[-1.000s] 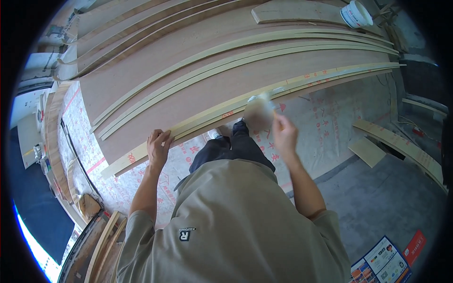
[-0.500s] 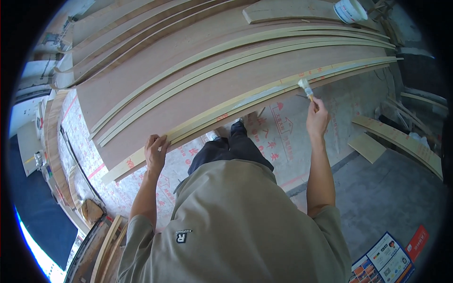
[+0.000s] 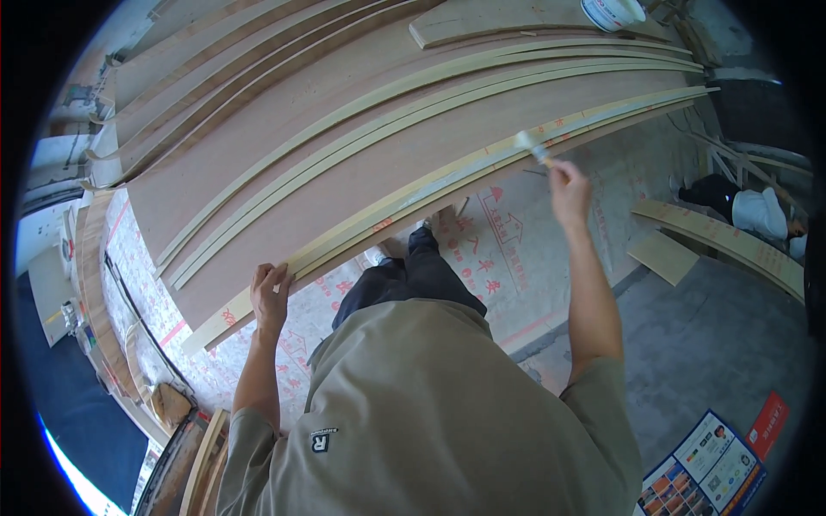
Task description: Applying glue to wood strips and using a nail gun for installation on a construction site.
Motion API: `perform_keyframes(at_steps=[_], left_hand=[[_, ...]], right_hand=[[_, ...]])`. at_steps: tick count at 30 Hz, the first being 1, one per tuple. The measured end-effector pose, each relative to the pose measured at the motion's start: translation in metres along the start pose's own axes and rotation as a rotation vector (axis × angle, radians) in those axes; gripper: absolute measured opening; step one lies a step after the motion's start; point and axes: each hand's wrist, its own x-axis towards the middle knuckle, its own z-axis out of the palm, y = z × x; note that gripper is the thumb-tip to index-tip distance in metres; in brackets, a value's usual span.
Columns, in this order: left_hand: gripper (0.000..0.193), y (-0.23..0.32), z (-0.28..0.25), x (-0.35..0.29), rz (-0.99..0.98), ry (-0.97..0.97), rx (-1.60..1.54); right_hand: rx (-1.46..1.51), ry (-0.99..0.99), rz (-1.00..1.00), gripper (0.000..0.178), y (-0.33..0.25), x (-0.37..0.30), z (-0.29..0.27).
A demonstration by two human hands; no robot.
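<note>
In the head view, the brush (image 3: pixel 539 153) was just beyond my right fingertips, its handle pinched between the thumb and fingers of my right hand (image 3: pixel 570 191). Its pale bristles pointed away from me, over the long strips of wood (image 3: pixel 344 241), which ran from just under my left hand (image 3: pixel 270 291) to well past my right. The strips were pale yellow and narrow, lying side by side, with red marks here and there. A greyish-white wet-looking streak (image 3: pixel 447 178) lay along them between my hands and on past the brush. My left fingers were bent and bunched together at the strips' near edge; I cannot tell whether they gripped or only rested there.

Beyond my fingers, more thin strips (image 3: pixel 387 138) lay on the wide brown board (image 3: pixel 370 193).

The bristles were blurred, so I could not make out whether they touched the wood. My fingers covered most of the handle, and the undersides of my left fingers were hidden. Far ahead of my right hand, a white bucket (image 3: pixel 613 12) was cut off by the upper edge. Well off to its right, a person (image 3: pixel 757 211) was partly lost towards the dark rim.
</note>
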Motion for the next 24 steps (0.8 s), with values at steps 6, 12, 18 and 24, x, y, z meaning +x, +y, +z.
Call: perform_keyframes(at_steps=[6, 12, 18, 24], left_hand=[[0.023, 0.007, 0.001, 0.001, -0.05, 0.005, -0.041], [0.023, 0.008, 0.001, 0.0, -0.072, 0.015, -0.044], [0.023, 0.011, 0.0, 0.0, -0.008, 0.02, 0.103], [0.021, 0.037, 0.002, 0.002, -0.11, 0.028, 0.226]], right_hand=[[0.03, 0.05, 0.082, 0.017, 0.023, 0.004, -0.003], [0.147, -0.227, -0.152, 0.018, -0.055, -0.091, 0.036], [0.076, 0.011, 0.007, 0.017, 0.017, -0.005, -0.006], [0.05, 0.145, 0.059, 0.019, 0.071, 0.034, -0.02]])
